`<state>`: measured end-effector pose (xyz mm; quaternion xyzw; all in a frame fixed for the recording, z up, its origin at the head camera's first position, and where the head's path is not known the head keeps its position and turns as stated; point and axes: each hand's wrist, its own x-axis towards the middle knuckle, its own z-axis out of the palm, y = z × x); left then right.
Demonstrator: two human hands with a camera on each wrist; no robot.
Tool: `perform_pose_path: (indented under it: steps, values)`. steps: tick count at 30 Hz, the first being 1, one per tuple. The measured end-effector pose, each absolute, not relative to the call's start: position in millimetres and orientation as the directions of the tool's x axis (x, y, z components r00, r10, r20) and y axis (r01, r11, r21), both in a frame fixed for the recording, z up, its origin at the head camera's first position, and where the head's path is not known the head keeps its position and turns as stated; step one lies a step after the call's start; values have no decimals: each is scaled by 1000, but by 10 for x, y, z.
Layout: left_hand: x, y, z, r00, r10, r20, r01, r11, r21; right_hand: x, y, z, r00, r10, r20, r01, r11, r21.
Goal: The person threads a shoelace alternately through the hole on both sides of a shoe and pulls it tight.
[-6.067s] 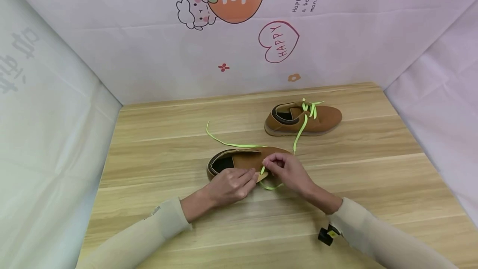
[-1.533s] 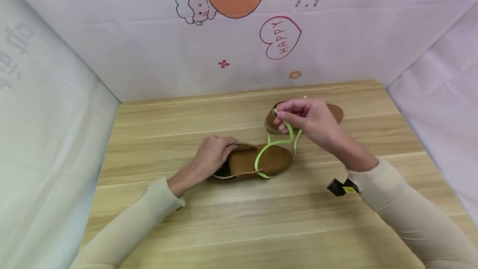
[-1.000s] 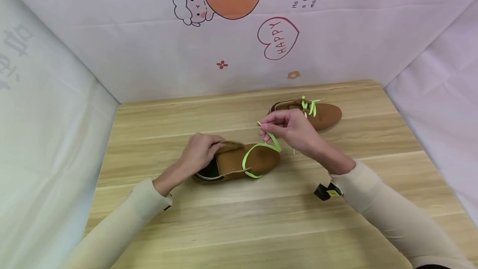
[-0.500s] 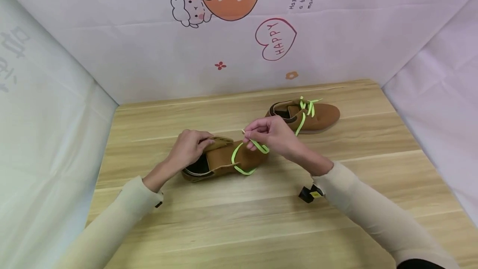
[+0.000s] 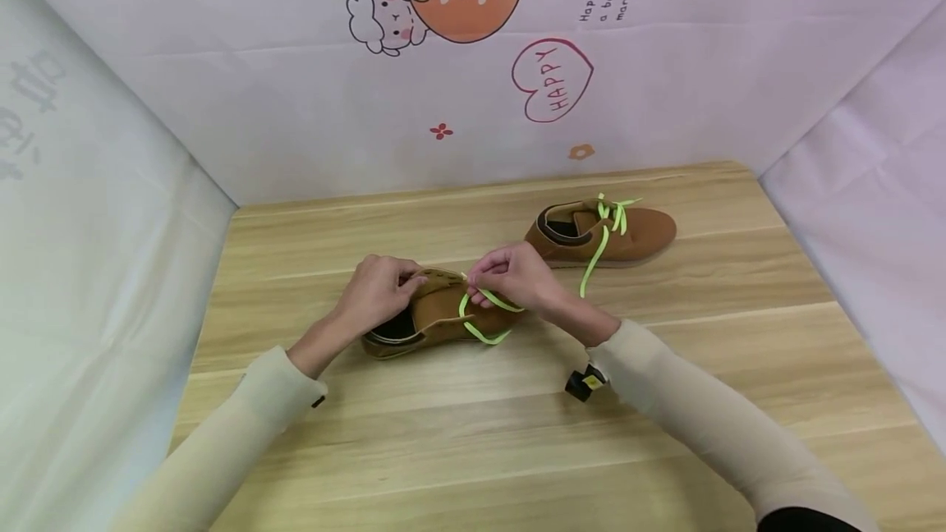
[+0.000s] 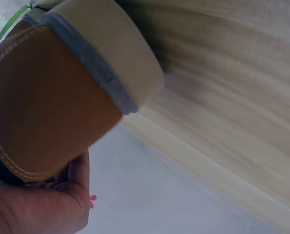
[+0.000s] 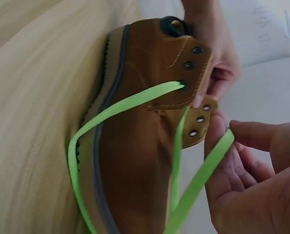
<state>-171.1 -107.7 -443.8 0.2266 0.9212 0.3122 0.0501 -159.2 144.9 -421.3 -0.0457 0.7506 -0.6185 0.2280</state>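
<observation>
In the head view a brown shoe (image 5: 443, 333) lies left of centre, its toe to the right. The left hand (image 5: 375, 290) pinches the shoe's far eyelet flap (image 5: 438, 279) and holds it raised. Beside that flap, the right hand (image 5: 513, 276) pinches a neon green lace (image 5: 497, 302) near its end. Seen from the right wrist, the lace (image 7: 128, 103) passes through an eyelet of one flap, while the opposite flap (image 7: 199, 120) shows several bare holes close to the right fingers. The left wrist view shows the shoe's side (image 6: 47, 97) and the left thumb at its edge.
A second brown shoe (image 5: 643, 235) with tied green laces stands at the back right, one lace end trailing on the wooden table (image 5: 443, 450). White printed cloth (image 5: 296, 105) rises behind the table and along both sides.
The right hand has come left and nearer with the lace, from over the second shoe to the raised flap. The left hand has shifted left with the first shoe, still holding its flap.
</observation>
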Motion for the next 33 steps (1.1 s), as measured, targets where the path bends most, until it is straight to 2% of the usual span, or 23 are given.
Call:
perform_pose_path:
  steps: [7,20,28,33]
  values:
    - [-1686,-971,-4427,-882,462,90,433,722,540,-1617,1393,-4340,-917,-290,-275,180,314,-932]
    - [-1683,-848,-4439,-855,491,165,499,692,522,-1589,1320,-4439,-942,-243,-229,96,459,-883]
    - [-1676,-818,-4443,-860,481,168,493,701,515,-1572,1251,-4493,-964,-158,-215,113,489,-865]
    - [-1677,-817,-4440,-860,481,170,494,703,512,-1560,1223,-4534,-967,-134,-216,144,413,-899]
